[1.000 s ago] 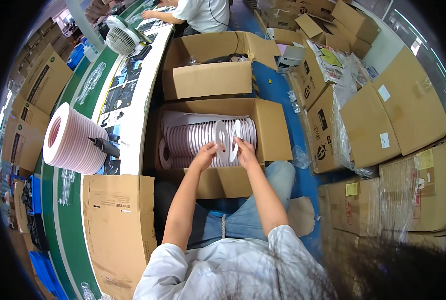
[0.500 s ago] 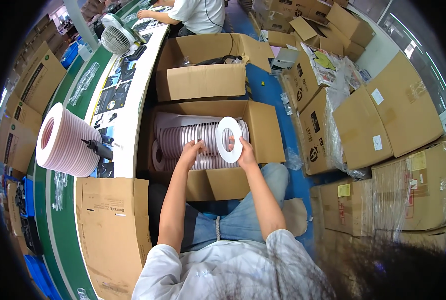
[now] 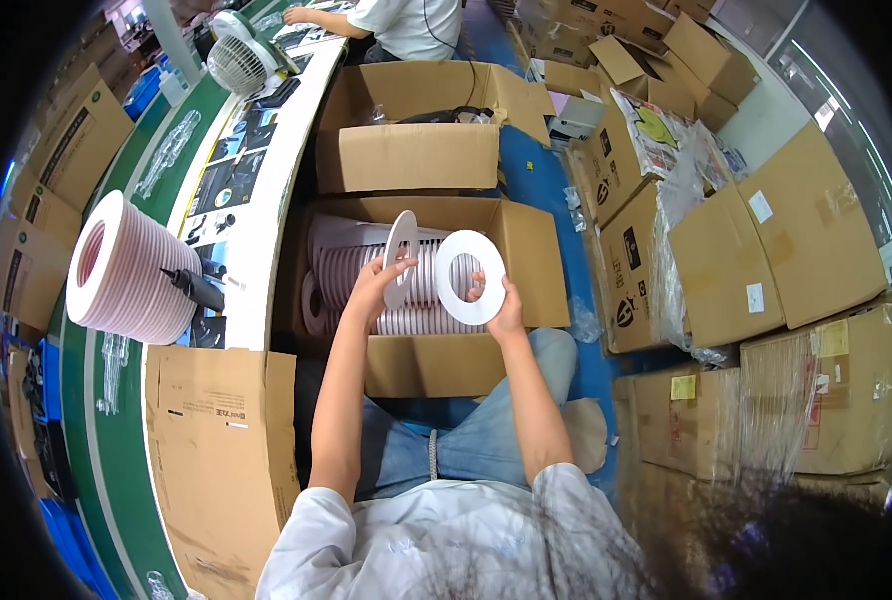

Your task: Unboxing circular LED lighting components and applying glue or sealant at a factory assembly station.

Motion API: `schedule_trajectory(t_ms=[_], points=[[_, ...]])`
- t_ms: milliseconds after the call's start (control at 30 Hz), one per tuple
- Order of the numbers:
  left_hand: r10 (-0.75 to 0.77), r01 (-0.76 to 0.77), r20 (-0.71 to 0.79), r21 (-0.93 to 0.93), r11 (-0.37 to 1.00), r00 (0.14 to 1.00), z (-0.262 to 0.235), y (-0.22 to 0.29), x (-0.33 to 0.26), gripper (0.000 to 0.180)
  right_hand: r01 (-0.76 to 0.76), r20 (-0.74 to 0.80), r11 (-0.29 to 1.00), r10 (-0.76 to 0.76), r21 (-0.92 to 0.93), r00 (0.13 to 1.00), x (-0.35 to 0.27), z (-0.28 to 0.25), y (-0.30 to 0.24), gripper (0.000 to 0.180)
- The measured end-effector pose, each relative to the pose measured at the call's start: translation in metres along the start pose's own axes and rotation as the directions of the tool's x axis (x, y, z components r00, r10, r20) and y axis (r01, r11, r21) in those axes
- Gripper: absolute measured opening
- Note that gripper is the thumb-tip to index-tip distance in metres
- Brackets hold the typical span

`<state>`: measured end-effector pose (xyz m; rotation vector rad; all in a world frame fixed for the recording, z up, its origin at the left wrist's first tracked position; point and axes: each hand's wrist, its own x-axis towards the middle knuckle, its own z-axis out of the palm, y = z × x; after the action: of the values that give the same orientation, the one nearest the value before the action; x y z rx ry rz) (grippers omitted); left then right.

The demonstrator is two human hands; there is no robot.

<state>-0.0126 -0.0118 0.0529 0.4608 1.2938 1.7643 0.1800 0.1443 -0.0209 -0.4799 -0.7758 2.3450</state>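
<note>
The person sits in front of an open cardboard box (image 3: 526,262) and lifts two white flat rings out of it. The left hand (image 3: 378,285) holds one ring (image 3: 400,255) by its lower edge; this ring is turned almost edge-on to the camera. The right hand (image 3: 501,305) grips the second ring (image 3: 469,277), which faces the camera, so its round hole is clearly seen. The two hands are apart, each one closed on its own ring, and the two rings are near each other but not touching, above the box.

Inside the box lie rows of the same rings (image 3: 366,275), standing on edge and packed tightly; I see at least two rows, but the exact number of rings cannot be counted. On the workbench (image 3: 256,200) at the person's left stands one big stack of pinkish-white rings (image 3: 121,270), and a dark tool (image 3: 194,288) lies just beside it. One flat cardboard sheet (image 3: 221,440) rests at the bench edge.

Behind the first box stands a second open box (image 3: 411,130). One small fan (image 3: 238,62) is at the far end of the bench, near another person (image 3: 406,22). Many more closed cartons (image 3: 776,240) are piled at the right side
</note>
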Motion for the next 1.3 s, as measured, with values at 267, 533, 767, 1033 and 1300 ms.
schedule_trajectory(t_ms=[267,533,767,1033,1300], points=[[0.032,0.010,-0.110,0.366,0.931,0.993,-0.002,0.009,0.016,0.044,-0.040,-0.101,0.985,0.023,-0.170,0.995,0.008,-0.001,0.019,0.043],[0.051,0.065,-0.244,0.442,0.895,0.968,-0.003,-0.007,0.018,0.029,0.081,-0.045,0.873,-0.117,-0.480,0.992,0.014,-0.002,0.017,0.038],[0.129,0.073,-0.226,0.713,0.698,0.966,-0.008,-0.007,0.014,0.038,0.303,0.083,0.212,-0.679,-0.929,0.729,0.026,0.076,-0.055,0.027],[0.238,0.061,-0.143,0.945,0.321,0.961,-0.026,-0.039,0.059,0.027,0.389,0.380,-0.074,0.111,-0.918,0.918,0.066,0.056,-0.020,0.027],[0.144,0.005,-0.069,0.914,0.407,0.987,-0.055,-0.066,0.060,0.030,0.493,0.478,0.106,-0.136,-0.864,0.868,0.070,0.028,0.005,0.020]])
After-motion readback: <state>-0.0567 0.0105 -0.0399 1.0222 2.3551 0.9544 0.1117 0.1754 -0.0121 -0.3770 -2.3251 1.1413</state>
